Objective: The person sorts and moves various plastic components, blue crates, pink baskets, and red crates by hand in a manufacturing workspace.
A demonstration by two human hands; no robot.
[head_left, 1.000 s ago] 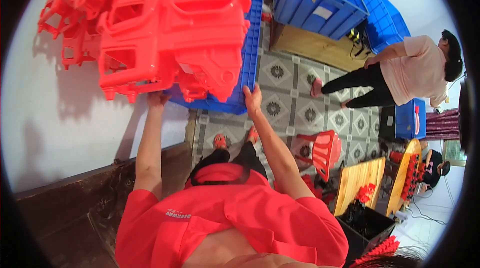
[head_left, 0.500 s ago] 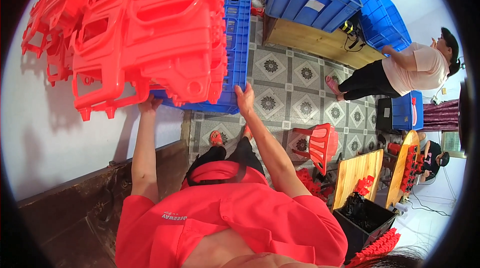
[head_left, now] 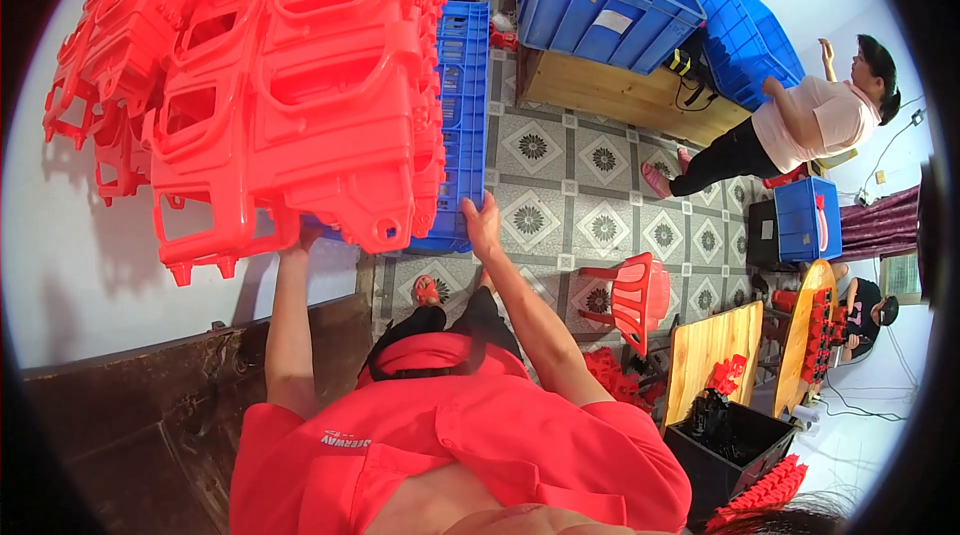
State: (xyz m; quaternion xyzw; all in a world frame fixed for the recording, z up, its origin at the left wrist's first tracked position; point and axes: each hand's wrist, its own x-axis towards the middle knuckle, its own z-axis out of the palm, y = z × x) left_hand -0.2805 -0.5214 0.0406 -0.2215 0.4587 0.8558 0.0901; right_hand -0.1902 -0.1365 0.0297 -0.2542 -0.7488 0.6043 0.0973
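Note:
A blue plastic crate (head_left: pixel 462 115) with slotted walls stands out in front of me, piled high with stacked red plastic frames (head_left: pixel 340 95) that have window-like openings. My right hand (head_left: pixel 482 225) is closed on the crate's near right corner. On the near side further left, my left hand (head_left: pixel 302 238) grips the crate's edge below the overhanging frames. Its fingers are mostly hidden by the red plastic. The stack leans over the crate's near and left sides.
A white wall runs along the left, above a dark brown worn panel (head_left: pixel 180 385). Large blue bins (head_left: pixel 600 10) stand beyond on a wooden bench. A red plastic chair (head_left: pixel 632 300) and a black crate (head_left: pixel 725 455) are at right. One person stands far right; another sits by a table.
The crate and its red frames now appear lower in the view and slightly left, with both my hands still on it. The standing person has raised a hand.

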